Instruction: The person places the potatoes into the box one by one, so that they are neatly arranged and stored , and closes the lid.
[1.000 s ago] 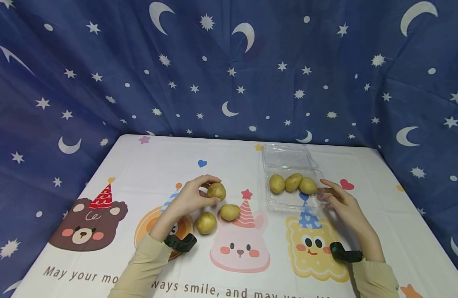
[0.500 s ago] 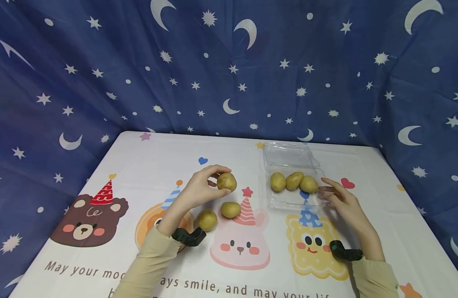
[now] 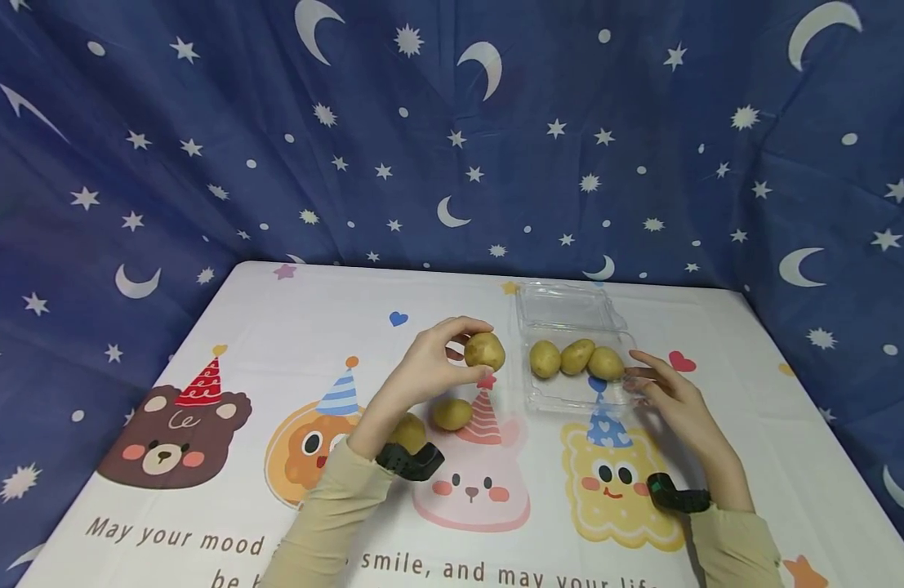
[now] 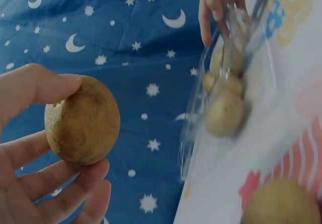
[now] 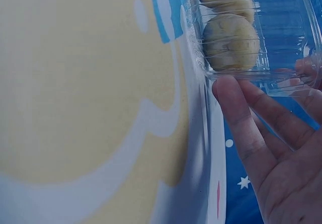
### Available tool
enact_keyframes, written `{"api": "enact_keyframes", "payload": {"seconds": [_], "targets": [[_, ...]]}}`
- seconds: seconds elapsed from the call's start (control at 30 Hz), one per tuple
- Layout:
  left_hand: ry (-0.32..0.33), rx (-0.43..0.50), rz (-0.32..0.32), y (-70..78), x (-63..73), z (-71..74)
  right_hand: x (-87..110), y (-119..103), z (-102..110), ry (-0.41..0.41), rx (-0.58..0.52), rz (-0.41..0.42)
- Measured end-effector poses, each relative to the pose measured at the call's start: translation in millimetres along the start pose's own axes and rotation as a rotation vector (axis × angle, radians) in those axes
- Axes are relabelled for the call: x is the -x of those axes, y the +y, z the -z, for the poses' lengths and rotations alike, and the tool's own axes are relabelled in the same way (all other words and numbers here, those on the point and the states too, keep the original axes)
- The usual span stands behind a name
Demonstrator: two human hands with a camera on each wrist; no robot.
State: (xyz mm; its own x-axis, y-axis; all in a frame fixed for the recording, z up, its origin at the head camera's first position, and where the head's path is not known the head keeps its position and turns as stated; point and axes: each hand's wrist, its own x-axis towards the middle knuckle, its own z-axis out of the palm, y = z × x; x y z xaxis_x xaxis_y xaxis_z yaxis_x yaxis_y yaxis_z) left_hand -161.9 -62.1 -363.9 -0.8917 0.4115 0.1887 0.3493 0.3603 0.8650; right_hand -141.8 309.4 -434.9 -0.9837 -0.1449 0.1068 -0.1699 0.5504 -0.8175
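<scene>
My left hand (image 3: 425, 374) holds a yellow-brown potato (image 3: 485, 351) up over the table, between thumb and fingers. In the left wrist view, the thumb lies along one side of this potato (image 4: 83, 121) and the fingers along the other. A clear plastic container (image 3: 569, 403) stands to the right, its hinged lid (image 3: 565, 307) laid back. Inside it, a left potato (image 3: 545, 359), a middle potato (image 3: 577, 357) and a right potato (image 3: 607, 363) form a row. My right hand (image 3: 668, 392) touches the container's right end with extended thumb and fingers (image 5: 236, 103).
One loose potato (image 3: 452, 414) lies below my left hand. Another potato (image 3: 410, 433) is partly hidden behind the left wrist and its black wrist device (image 3: 411, 462). The white tablecloth (image 3: 334, 314) has cartoon prints; a blue starry curtain (image 3: 378, 98) hangs behind.
My left hand has carried the potato to the right and slightly up, toward the container. The right hand has stayed at the container's right end.
</scene>
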Motion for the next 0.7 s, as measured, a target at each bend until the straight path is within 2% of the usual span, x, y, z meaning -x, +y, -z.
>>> {"api": "enact_keyframes", "payload": {"seconds": [0.3,0.7], "targets": [[-0.055,0.041,0.015,10.2,-16.0,-25.2,0.4,-0.1,0.0,-0.003,0.007,-0.007],[-0.088,0.038,0.009,21.7,-34.1,-55.9,0.8,-0.1,0.0,-0.004,0.018,-0.017]]}}
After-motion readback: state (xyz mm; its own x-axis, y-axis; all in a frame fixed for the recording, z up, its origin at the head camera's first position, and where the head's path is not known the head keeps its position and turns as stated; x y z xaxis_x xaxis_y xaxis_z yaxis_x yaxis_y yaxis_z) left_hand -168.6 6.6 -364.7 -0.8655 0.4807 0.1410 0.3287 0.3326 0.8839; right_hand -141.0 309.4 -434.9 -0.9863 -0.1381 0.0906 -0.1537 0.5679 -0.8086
